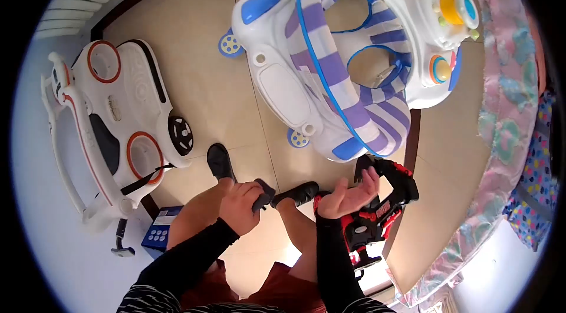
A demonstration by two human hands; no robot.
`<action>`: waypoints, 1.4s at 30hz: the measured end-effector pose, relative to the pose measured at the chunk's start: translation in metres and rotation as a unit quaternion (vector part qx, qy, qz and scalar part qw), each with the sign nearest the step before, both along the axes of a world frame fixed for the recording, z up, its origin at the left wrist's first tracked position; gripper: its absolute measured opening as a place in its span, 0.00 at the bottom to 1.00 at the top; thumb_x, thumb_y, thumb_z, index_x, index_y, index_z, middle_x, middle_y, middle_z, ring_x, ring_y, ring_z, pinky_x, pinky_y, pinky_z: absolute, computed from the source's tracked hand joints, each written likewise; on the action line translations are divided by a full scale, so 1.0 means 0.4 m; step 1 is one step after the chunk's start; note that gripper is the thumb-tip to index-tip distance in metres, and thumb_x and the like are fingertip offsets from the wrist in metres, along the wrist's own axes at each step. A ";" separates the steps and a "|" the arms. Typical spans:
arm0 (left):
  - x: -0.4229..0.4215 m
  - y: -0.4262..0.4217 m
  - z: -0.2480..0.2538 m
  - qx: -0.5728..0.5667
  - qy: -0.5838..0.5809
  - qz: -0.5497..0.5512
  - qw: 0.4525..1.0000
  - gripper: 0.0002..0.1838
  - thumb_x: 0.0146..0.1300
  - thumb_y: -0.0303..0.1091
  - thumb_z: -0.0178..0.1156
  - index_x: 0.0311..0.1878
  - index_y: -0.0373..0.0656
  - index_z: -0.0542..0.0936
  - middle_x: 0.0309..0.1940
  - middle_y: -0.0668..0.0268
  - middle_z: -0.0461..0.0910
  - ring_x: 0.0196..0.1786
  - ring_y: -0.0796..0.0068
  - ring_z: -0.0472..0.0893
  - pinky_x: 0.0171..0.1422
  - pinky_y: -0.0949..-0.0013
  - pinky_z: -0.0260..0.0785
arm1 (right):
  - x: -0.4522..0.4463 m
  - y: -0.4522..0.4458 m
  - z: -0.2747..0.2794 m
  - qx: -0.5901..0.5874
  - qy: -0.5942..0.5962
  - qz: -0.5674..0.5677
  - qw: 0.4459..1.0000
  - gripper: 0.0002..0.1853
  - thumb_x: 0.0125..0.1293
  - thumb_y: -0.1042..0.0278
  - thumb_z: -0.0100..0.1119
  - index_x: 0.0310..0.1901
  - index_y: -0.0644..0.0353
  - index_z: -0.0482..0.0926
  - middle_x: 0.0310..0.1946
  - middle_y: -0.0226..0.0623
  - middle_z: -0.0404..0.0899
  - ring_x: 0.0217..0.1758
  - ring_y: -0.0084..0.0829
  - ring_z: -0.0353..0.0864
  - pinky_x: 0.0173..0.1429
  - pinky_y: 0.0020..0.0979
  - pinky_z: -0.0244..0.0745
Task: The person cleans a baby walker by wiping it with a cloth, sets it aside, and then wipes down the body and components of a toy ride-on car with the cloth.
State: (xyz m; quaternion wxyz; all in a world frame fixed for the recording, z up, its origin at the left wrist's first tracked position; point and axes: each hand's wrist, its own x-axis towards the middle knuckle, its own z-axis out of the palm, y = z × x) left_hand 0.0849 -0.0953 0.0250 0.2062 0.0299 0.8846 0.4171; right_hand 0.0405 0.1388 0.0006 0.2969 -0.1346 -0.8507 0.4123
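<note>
My left hand (240, 207) is closed around a small dark grey object (264, 195), which looks like a cloth or pad, above the floor between my legs. To its right, my right hand (354, 196) is held palm up with its fingers apart and nothing in it. Just beyond and below that hand lies a black and red tool-like object (383, 210), partly hidden by my hand and sleeve. A white baby walker (283, 89) with a purple striped seat (339, 71) stands on the floor ahead.
A white ride-on toy (132, 83) with black wheels stands at the left by the wall. A blue box (160, 228) is beside my leg. Pink patterned fabric (510, 94) hangs along the right side. My black shoes (220, 162) are on the tiled floor.
</note>
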 end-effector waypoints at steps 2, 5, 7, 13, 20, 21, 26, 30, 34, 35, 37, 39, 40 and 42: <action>0.063 -0.025 -0.021 -0.022 -0.052 0.019 0.998 0.16 0.49 0.21 0.65 0.44 0.44 0.81 0.49 0.61 0.83 0.51 0.52 0.82 0.53 0.55 0.78 | -0.091 -0.028 0.144 0.090 0.049 0.015 0.995 0.31 0.66 0.62 0.64 0.65 0.71 0.66 0.66 0.52 0.66 0.70 0.44 0.67 0.77 0.46 0.58; 0.170 -0.044 -0.050 -0.068 -0.150 0.016 0.986 0.15 0.55 0.28 0.66 0.47 0.44 0.81 0.51 0.61 0.83 0.54 0.53 0.81 0.58 0.55 0.77 | -0.284 -0.134 0.379 0.084 -0.069 0.085 0.990 0.38 0.66 0.68 0.65 0.73 0.72 0.61 0.70 0.49 0.66 0.71 0.42 0.69 0.77 0.45 0.59; 0.216 -0.035 -0.042 -0.086 -0.197 0.024 0.976 0.15 0.58 0.30 0.65 0.50 0.45 0.82 0.53 0.60 0.82 0.55 0.52 0.81 0.59 0.54 0.77 | -0.416 -0.200 0.421 0.124 -0.157 0.138 0.970 0.45 0.62 0.56 0.75 0.73 0.73 0.63 0.67 0.53 0.72 0.69 0.44 0.73 0.74 0.42 0.65; 0.289 -0.038 0.012 -0.051 -0.285 0.079 0.954 0.15 0.58 0.29 0.64 0.50 0.44 0.82 0.51 0.58 0.82 0.56 0.49 0.81 0.59 0.52 0.77 | -0.500 -0.251 0.314 0.339 -0.287 0.178 0.878 0.16 0.62 0.63 0.69 0.42 0.66 0.75 0.39 0.50 0.78 0.47 0.57 0.80 0.48 0.52 0.73; 0.005 -0.149 0.094 -0.019 -0.236 0.314 0.919 0.21 0.59 0.45 0.67 0.49 0.39 0.82 0.48 0.48 0.85 0.51 0.46 0.84 0.58 0.54 0.77 | -0.300 -0.144 0.295 0.335 -0.203 0.309 0.866 0.20 0.52 0.68 0.68 0.46 0.66 0.78 0.44 0.50 0.79 0.49 0.56 0.79 0.51 0.51 0.72; -0.048 -0.169 0.091 0.032 -0.244 0.332 0.910 0.27 0.59 0.52 0.67 0.52 0.38 0.82 0.49 0.47 0.85 0.52 0.47 0.85 0.59 0.55 0.77 | -0.269 -0.123 0.296 0.326 -0.200 0.333 0.862 0.23 0.50 0.68 0.68 0.49 0.67 0.79 0.46 0.50 0.80 0.50 0.55 0.79 0.53 0.50 0.72; -0.262 -0.166 0.117 0.022 -0.294 0.311 0.903 0.55 0.55 0.73 0.67 0.71 0.33 0.68 0.62 0.41 0.80 0.65 0.46 0.80 0.69 0.56 0.71 | -0.176 -0.058 0.323 0.295 -0.143 0.475 0.817 0.28 0.44 0.69 0.69 0.50 0.69 0.78 0.47 0.50 0.82 0.49 0.54 0.82 0.52 0.48 0.76; -0.267 -0.157 0.134 0.014 -0.347 0.255 0.902 0.62 0.54 0.77 0.66 0.76 0.31 0.63 0.66 0.40 0.77 0.70 0.45 0.77 0.73 0.56 0.69 | -0.150 -0.027 0.350 0.296 -0.139 0.535 0.779 0.29 0.42 0.67 0.67 0.51 0.68 0.82 0.47 0.45 0.84 0.48 0.46 0.84 0.53 0.45 0.78; -0.200 -0.135 0.107 0.057 -0.372 0.229 0.898 0.62 0.52 0.76 0.68 0.73 0.29 0.65 0.64 0.41 0.78 0.68 0.48 0.79 0.72 0.58 0.69 | -0.147 0.043 0.347 0.306 -0.147 0.591 0.732 0.31 0.40 0.65 0.70 0.51 0.66 0.82 0.50 0.42 0.84 0.51 0.43 0.84 0.55 0.45 0.78; -0.177 -0.119 0.073 0.055 -0.386 0.220 0.894 0.60 0.52 0.75 0.70 0.71 0.29 0.67 0.64 0.41 0.79 0.67 0.50 0.80 0.71 0.59 0.70 | -0.150 0.063 0.351 0.312 -0.155 0.603 0.717 0.31 0.39 0.65 0.70 0.52 0.66 0.82 0.51 0.42 0.84 0.52 0.42 0.84 0.55 0.45 0.78; -0.136 -0.071 0.036 0.093 -0.389 0.235 0.886 0.62 0.49 0.74 0.72 0.71 0.28 0.65 0.62 0.42 0.80 0.65 0.50 0.81 0.70 0.61 0.70 | -0.170 0.119 0.352 0.318 -0.152 0.619 0.701 0.35 0.36 0.64 0.72 0.53 0.63 0.81 0.53 0.39 0.82 0.53 0.43 0.82 0.57 0.45 0.77; -0.098 -0.005 -0.014 0.101 -0.387 0.252 0.882 0.64 0.47 0.73 0.74 0.71 0.27 0.64 0.61 0.43 0.80 0.64 0.51 0.81 0.70 0.61 0.70 | -0.202 0.156 0.361 0.343 -0.175 0.615 0.688 0.36 0.35 0.64 0.72 0.54 0.62 0.81 0.52 0.40 0.82 0.53 0.44 0.82 0.57 0.46 0.76; -0.114 0.015 0.010 0.101 -0.399 0.254 0.875 0.64 0.48 0.73 0.74 0.71 0.26 0.64 0.62 0.43 0.79 0.65 0.51 0.80 0.70 0.61 0.70 | -0.211 0.178 0.366 0.355 -0.190 0.611 0.682 0.37 0.34 0.63 0.72 0.54 0.62 0.81 0.52 0.40 0.81 0.53 0.45 0.82 0.57 0.46 0.76; -0.148 0.055 0.026 0.136 -0.407 0.256 0.866 0.64 0.48 0.73 0.74 0.72 0.26 0.63 0.63 0.43 0.79 0.66 0.51 0.80 0.70 0.61 0.71 | -0.234 0.230 0.356 0.379 -0.182 0.589 0.690 0.39 0.35 0.64 0.71 0.57 0.60 0.80 0.52 0.43 0.79 0.54 0.47 0.81 0.57 0.48 0.75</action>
